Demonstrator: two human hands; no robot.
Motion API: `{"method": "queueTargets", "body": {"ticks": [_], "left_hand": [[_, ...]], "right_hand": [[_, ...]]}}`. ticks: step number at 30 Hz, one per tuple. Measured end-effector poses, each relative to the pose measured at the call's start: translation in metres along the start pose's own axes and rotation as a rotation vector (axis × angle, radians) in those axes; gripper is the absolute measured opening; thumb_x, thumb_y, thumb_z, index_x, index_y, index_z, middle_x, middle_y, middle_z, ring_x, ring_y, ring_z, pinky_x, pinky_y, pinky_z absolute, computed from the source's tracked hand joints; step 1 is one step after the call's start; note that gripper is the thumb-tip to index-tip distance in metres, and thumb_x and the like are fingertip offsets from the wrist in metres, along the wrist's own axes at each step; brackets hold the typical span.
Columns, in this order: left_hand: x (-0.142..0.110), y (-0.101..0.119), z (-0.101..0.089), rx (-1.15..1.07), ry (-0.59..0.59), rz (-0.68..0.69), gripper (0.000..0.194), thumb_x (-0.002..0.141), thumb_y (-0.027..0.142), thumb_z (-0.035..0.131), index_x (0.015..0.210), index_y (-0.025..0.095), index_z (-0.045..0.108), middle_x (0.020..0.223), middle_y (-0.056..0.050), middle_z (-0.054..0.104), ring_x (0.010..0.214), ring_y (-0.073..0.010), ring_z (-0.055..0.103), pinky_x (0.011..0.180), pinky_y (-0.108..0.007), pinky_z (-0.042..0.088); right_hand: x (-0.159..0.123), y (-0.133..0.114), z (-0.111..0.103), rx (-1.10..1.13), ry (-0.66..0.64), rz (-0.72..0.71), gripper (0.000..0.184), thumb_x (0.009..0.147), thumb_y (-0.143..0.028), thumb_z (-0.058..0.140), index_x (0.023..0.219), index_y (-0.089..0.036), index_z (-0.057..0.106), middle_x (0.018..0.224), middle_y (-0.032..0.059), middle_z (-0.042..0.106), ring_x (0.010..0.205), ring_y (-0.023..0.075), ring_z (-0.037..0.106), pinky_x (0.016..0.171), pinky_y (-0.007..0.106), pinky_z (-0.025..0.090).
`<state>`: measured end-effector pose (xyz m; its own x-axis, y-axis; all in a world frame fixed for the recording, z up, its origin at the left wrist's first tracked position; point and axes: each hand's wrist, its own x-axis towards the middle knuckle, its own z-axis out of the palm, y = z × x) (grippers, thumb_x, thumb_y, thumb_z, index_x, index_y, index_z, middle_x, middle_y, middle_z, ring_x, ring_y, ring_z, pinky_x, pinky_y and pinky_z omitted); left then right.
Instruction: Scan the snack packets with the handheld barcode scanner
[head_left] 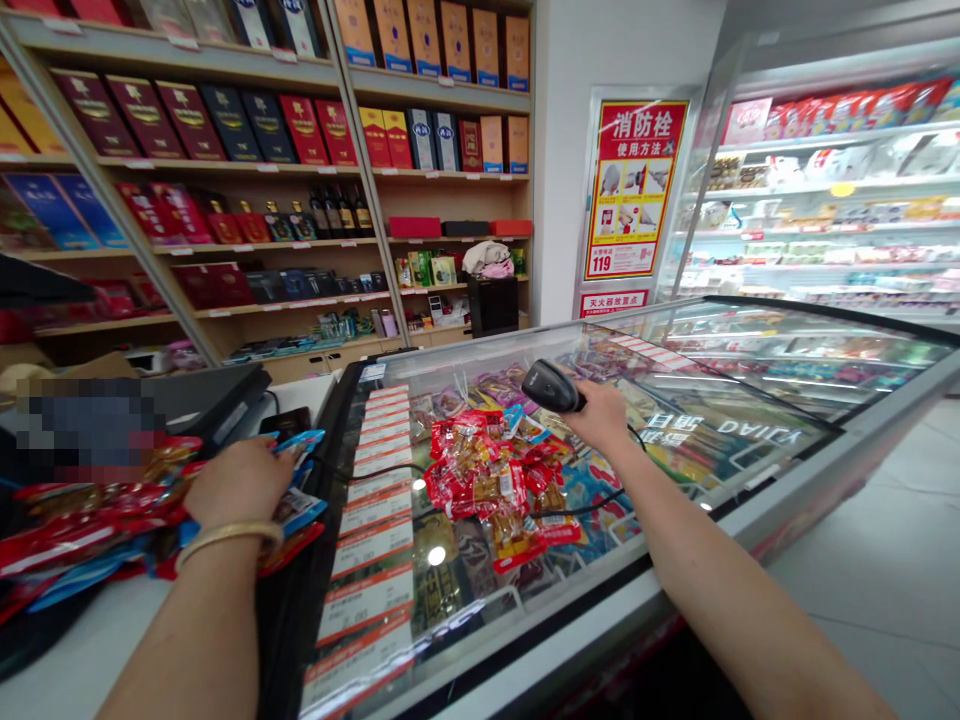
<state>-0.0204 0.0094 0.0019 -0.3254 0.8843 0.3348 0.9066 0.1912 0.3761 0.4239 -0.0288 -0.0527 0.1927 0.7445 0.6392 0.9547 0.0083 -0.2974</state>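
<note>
My right hand (pixel 601 418) is wrapped around a black handheld barcode scanner (pixel 551 385), its head pointing left above the glass freezer lid. Below the scanner, a heap of red-and-clear snack packets (pixel 487 475) lies on the glass, a few with blue edges. The scanner's black cable runs across the lid around the heap. At the left, my left hand (pixel 238 480), with a bangle on the wrist, is closed on a blue-edged snack packet (pixel 304 445). Around that hand lies a second pile of red and blue snack packets (pixel 112 515) on the counter; part is hidden by the hand.
The chest freezer (pixel 480 600) stretches to the right, with price labels (pixel 375 520) along its left side. A dark device (pixel 225 395) and a phone-like object (pixel 285 422) sit on the counter. Shelves of boxed bottles (pixel 240 125) stand behind; a lit refrigerated display (pixel 840 200) is at right.
</note>
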Motion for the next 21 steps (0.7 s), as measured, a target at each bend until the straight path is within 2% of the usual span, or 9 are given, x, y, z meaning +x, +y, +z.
{"method": "queueTargets", "body": {"ticks": [3, 6, 8, 10, 13, 16, 18, 20, 21], "left_hand": [[-0.001, 0.004, 0.000, 0.267, -0.119, -0.048, 0.036, 0.076, 0.038, 0.058, 0.088, 0.008, 0.072, 0.107, -0.030, 0.071, 0.104, -0.0443, 0.067, 0.083, -0.050, 0.053], [-0.005, 0.011, -0.006, 0.328, -0.180, -0.056, 0.034, 0.078, 0.030, 0.055, 0.093, 0.004, 0.071, 0.111, -0.031, 0.070, 0.106, -0.0423, 0.068, 0.083, -0.045, 0.053], [-0.007, 0.014, -0.010, 0.294, -0.181, -0.096, 0.035, 0.081, 0.025, 0.051, 0.096, 0.002, 0.072, 0.112, -0.031, 0.070, 0.107, -0.0421, 0.068, 0.084, -0.046, 0.053], [-0.008, 0.014, -0.011, 0.205, -0.089, -0.103, 0.038, 0.083, 0.022, 0.047, 0.103, 0.002, 0.072, 0.116, -0.029, 0.069, 0.109, -0.0421, 0.067, 0.088, -0.050, 0.052], [-0.009, 0.015, -0.009, -0.071, 0.205, -0.073, 0.040, 0.084, 0.024, 0.048, 0.110, 0.008, 0.073, 0.115, -0.020, 0.072, 0.108, -0.0381, 0.066, 0.096, -0.054, 0.050], [-0.009, 0.024, -0.004, -0.558, 0.434, -0.128, 0.041, 0.081, 0.028, 0.056, 0.114, 0.010, 0.073, 0.103, -0.012, 0.076, 0.099, -0.0312, 0.068, 0.095, -0.049, 0.053], [-0.010, 0.034, -0.002, -0.960, 0.413, -0.157, 0.041, 0.081, 0.028, 0.060, 0.117, 0.012, 0.071, 0.102, -0.008, 0.075, 0.096, -0.0264, 0.068, 0.090, -0.045, 0.056], [-0.010, 0.046, 0.001, -1.278, 0.240, -0.185, 0.034, 0.084, 0.025, 0.058, 0.116, 0.017, 0.069, 0.101, -0.006, 0.075, 0.095, -0.0228, 0.069, 0.083, -0.041, 0.059], [-0.011, 0.051, 0.002, -1.350, 0.137, -0.197, 0.030, 0.086, 0.024, 0.056, 0.113, 0.018, 0.068, 0.097, -0.006, 0.075, 0.093, -0.0222, 0.069, 0.079, -0.040, 0.060]], "right_hand": [[0.000, 0.000, 0.000, 0.008, -0.012, 0.003, 0.021, 0.074, -0.035, 0.065, 0.088, -0.023, 0.074, 0.091, 0.0074, 0.078, 0.084, 0.0277, 0.071, 0.073, 0.033, 0.046], [0.000, 0.000, 0.001, 0.018, -0.024, -0.001, 0.021, 0.075, -0.035, 0.066, 0.089, -0.022, 0.074, 0.094, 0.0080, 0.078, 0.084, 0.0277, 0.071, 0.074, 0.033, 0.046], [0.000, 0.000, 0.001, 0.017, -0.019, 0.000, 0.021, 0.075, -0.036, 0.066, 0.089, -0.022, 0.074, 0.094, 0.0077, 0.078, 0.085, 0.0272, 0.071, 0.075, 0.033, 0.046], [0.000, 0.000, 0.001, 0.019, -0.010, -0.003, 0.021, 0.075, -0.036, 0.067, 0.088, -0.022, 0.074, 0.093, 0.0074, 0.078, 0.085, 0.0266, 0.071, 0.075, 0.032, 0.046], [0.000, -0.001, 0.001, 0.030, 0.002, -0.008, 0.021, 0.074, -0.036, 0.068, 0.089, -0.022, 0.075, 0.093, 0.0073, 0.078, 0.085, 0.0266, 0.071, 0.074, 0.032, 0.046], [0.001, -0.003, -0.001, 0.048, 0.008, -0.008, 0.022, 0.073, -0.035, 0.069, 0.090, -0.023, 0.075, 0.094, 0.0073, 0.078, 0.086, 0.0271, 0.071, 0.074, 0.032, 0.046], [0.001, -0.004, -0.002, 0.065, 0.015, -0.026, 0.022, 0.073, -0.036, 0.069, 0.089, -0.022, 0.075, 0.093, 0.0076, 0.078, 0.087, 0.0278, 0.071, 0.074, 0.032, 0.046], [0.002, -0.006, -0.003, 0.090, 0.030, -0.057, 0.022, 0.072, -0.039, 0.070, 0.087, -0.022, 0.075, 0.093, 0.0082, 0.078, 0.088, 0.0280, 0.071, 0.075, 0.032, 0.046], [0.001, -0.007, -0.003, 0.106, 0.037, -0.076, 0.023, 0.072, -0.040, 0.071, 0.086, -0.022, 0.074, 0.093, 0.0085, 0.078, 0.088, 0.0278, 0.071, 0.076, 0.032, 0.047]]}}
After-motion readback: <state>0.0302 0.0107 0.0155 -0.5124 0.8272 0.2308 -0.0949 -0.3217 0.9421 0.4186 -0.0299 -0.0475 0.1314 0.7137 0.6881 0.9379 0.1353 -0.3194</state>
